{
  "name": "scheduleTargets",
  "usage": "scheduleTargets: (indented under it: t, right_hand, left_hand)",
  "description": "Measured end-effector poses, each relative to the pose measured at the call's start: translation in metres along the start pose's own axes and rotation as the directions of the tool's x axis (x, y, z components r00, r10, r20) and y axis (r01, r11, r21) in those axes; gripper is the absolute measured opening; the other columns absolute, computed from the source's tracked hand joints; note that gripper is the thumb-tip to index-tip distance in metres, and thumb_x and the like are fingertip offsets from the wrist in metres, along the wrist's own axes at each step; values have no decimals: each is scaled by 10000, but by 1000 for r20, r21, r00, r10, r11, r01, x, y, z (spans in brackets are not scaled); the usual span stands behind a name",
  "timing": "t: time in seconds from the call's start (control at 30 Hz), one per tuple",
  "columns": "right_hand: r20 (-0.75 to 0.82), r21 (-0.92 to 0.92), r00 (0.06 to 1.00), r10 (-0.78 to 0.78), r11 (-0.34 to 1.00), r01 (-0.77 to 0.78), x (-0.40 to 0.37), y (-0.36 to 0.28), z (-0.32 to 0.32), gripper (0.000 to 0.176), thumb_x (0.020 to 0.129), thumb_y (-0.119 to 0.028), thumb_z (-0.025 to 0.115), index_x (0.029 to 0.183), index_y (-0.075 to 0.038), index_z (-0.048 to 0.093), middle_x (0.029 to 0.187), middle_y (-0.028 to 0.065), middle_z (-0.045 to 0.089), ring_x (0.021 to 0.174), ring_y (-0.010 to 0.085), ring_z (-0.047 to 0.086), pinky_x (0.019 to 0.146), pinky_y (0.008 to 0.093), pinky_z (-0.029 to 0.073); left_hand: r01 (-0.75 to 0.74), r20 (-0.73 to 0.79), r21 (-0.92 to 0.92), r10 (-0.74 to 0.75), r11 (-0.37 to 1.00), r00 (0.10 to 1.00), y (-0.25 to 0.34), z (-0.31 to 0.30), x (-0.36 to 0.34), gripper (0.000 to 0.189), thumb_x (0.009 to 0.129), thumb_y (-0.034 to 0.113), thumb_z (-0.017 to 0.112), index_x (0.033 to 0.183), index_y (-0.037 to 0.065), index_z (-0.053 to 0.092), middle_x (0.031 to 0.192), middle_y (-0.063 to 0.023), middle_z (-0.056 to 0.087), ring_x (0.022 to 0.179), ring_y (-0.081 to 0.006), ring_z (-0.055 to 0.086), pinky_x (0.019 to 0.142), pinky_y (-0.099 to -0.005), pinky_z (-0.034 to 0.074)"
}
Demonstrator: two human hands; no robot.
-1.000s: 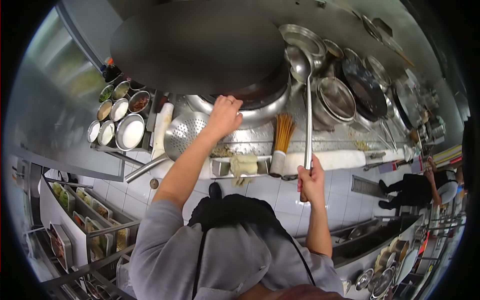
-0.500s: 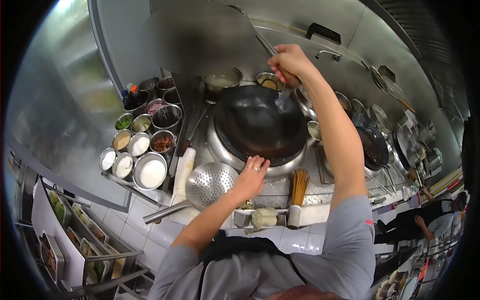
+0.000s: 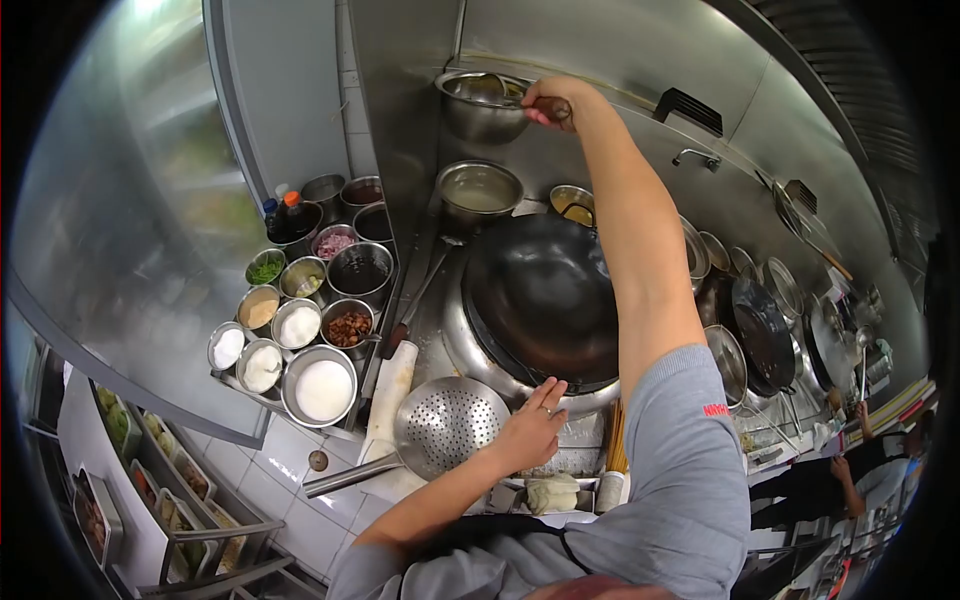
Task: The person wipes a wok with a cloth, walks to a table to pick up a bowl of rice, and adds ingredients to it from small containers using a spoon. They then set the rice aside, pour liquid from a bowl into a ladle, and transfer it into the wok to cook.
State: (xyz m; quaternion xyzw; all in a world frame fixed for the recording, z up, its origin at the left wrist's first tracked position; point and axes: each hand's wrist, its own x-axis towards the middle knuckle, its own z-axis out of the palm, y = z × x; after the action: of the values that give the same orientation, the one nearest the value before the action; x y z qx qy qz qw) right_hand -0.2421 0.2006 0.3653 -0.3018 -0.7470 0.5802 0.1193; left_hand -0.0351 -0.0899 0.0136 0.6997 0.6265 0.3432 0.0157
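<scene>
My right hand (image 3: 550, 104) is closed round a ladle's wooden handle, above a deep steel bowl (image 3: 484, 117) at the back. The ladle's head lies inside that bowl, hard to make out. My left hand (image 3: 530, 436) has its fingers stretched out at the near rim of a large black wok (image 3: 543, 290); whether they touch the rim is unclear. The wok sits on a steel burner ring and looks dark inside. Beside my left hand rests a perforated strainer (image 3: 450, 425), its handle pointing left.
Steel pots of seasonings (image 3: 322, 390) stand at the left. Behind the wok are a pot of cloudy liquid (image 3: 480, 188) and a smaller pot (image 3: 573, 203). A bamboo brush (image 3: 615, 447) lies nearby. Another wok (image 3: 765, 335) and a co-worker (image 3: 838, 478) are at the right.
My right hand has swung the ladle to the back bowl, now in sharp view. My left hand stays by the wok's near rim. The camera view has shifted.
</scene>
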Motion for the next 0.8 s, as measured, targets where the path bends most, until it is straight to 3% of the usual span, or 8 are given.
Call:
scheduleTargets:
  t: [0.1, 0.13, 0.23, 0.33, 0.53, 0.67, 0.8]
  right_hand:
    - [220, 402, 967, 125, 892, -207, 26, 1, -19, 115, 865, -28, 599, 769, 28, 571, 622, 94, 610, 504, 140, 610, 470, 219, 552]
    - [287, 535, 955, 70, 816, -220, 30, 8, -23, 118, 868, -9, 580, 771, 43, 539, 639, 82, 582, 529, 142, 601, 473, 180, 534]
    - [263, 777, 963, -65, 605, -171, 20, 33, -26, 117, 863, 5, 580, 782, 37, 501, 693, 93, 571, 574, 146, 594, 473, 191, 527]
    - [121, 931, 982, -142, 360, -63, -11, 50, -27, 129, 856, 10, 590, 805, 27, 473, 747, 105, 565, 604, 145, 582, 464, 197, 504]
    - [145, 973, 952, -270, 213, -88, -103, 95, -60, 136, 865, -8, 606, 903, 42, 485, 762, 87, 556, 587, 127, 559, 460, 181, 462]
    - [175, 951, 937, -301, 299, -82, -184, 155, -80, 309, 914, -82, 597, 1116, 113, 468, 795, 55, 571, 573, 91, 541, 460, 174, 453]
    - [230, 943, 947, -223, 293, -159, -268, 232, -88, 296, 943, -141, 619, 1111, 78, 512, 796, 37, 573, 577, 89, 539, 451, 191, 455]
  left_hand:
    - [3, -3, 0, -3, 1000, 1000, 0, 1, 0, 418, 764, 121, 647, 1141, -61, 647, 1499, -303, 340, 1435, -437, 278, 1166, -452, 320]
    - [5, -1, 6, -5, 1000, 1000, -1, 1, -1, 406, 762, 122, 648, 1125, -60, 650, 1496, -307, 342, 1434, -441, 277, 1170, -453, 312]
    - [21, 10, 22, -21, 1000, 1000, 0, 5, -1, 368, 757, 128, 650, 1075, -58, 657, 1485, -317, 350, 1430, -453, 275, 1180, -454, 288]
    - [45, 19, 23, -46, 999, 999, 2, 3, 2, 301, 737, 116, 657, 983, -57, 666, 1462, -331, 372, 1423, -462, 281, 1183, -460, 276]
    - [71, -5, 67, -71, 995, 997, 13, 5, 4, 308, 711, 133, 704, 956, -50, 663, 1454, -324, 372, 1410, -475, 290, 1168, -472, 304]
    - [66, -87, 68, -60, 995, 994, 14, 12, 4, 325, 715, 132, 709, 991, -26, 642, 1433, -296, 409, 1391, -478, 318, 1159, -494, 308]
    - [106, -190, 114, -83, 988, 978, 9, 28, 11, 431, 697, 118, 679, 1105, 6, 592, 1288, -235, 519, 1303, -417, 419, 1148, -535, 300]
